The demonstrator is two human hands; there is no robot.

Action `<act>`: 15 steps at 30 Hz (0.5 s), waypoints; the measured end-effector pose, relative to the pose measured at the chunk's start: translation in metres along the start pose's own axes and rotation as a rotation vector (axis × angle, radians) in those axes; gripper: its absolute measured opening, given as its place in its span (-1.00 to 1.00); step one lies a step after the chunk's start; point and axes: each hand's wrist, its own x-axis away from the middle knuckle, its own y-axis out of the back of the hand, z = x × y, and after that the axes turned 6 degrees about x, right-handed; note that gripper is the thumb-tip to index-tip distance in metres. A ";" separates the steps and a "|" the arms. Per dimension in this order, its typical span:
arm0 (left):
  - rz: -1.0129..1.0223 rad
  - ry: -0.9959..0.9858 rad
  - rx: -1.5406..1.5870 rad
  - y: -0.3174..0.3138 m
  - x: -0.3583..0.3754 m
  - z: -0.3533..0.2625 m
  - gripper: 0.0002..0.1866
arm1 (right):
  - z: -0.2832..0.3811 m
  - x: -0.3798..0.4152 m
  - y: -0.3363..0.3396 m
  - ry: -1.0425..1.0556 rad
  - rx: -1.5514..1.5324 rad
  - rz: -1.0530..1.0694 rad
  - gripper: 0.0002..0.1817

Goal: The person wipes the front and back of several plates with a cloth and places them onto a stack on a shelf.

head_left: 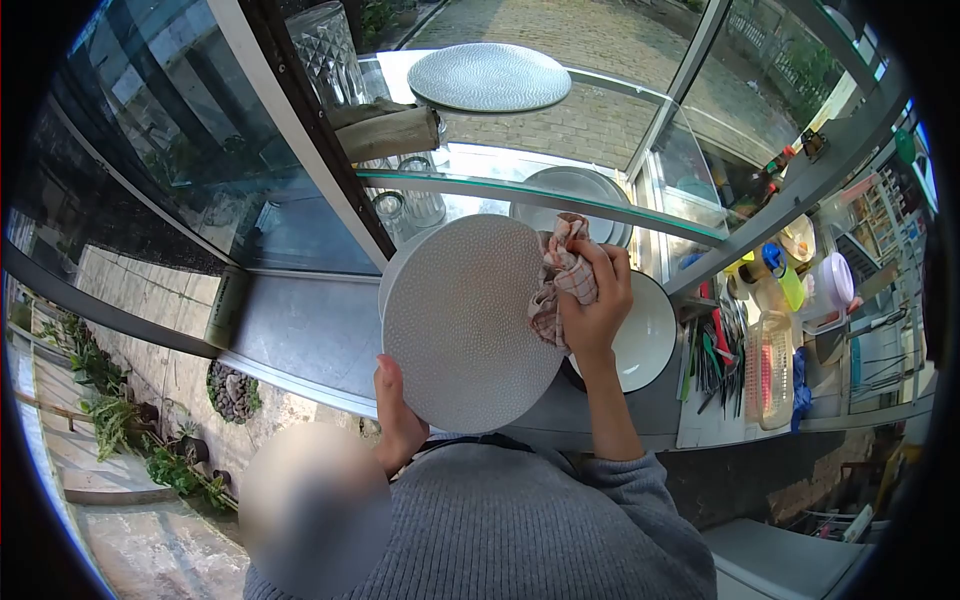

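Note:
A round white plate (465, 330) with a fine dotted texture is held up in front of my chest. My left hand (398, 415) grips its lower left edge, the thumb showing on the near face and the other fingers hidden behind. Bunched in my right hand (598, 305) is a checked cloth (568, 275), pressed against the plate's right rim. Behind my right wrist sits a white bowl with a dark rim (645, 335), partly covered by the arm.
A similar textured plate (490, 76) lies on the upper glass shelf. Below it are drinking glasses (422, 190) and stacked plates (600, 190). Metal cabinet frames and a glass edge (540, 195) stand close ahead. Cutlery (712, 350) and a plastic basket (770, 370) are at right.

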 end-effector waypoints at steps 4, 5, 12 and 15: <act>-0.036 0.053 0.104 -0.001 -0.009 -0.009 -0.33 | -0.021 0.009 0.004 -0.191 -0.077 0.029 -0.59; -0.002 0.047 0.103 -0.003 -0.010 -0.016 -0.32 | -0.024 0.014 0.007 -0.192 -0.077 0.031 -0.59; 0.048 0.054 0.114 0.000 -0.029 -0.028 -0.30 | -0.014 0.036 0.054 -1.419 -0.909 0.874 -0.43; 0.059 0.051 0.009 0.009 -0.037 -0.026 -0.29 | -0.003 0.041 0.042 -1.284 -1.140 0.696 -0.47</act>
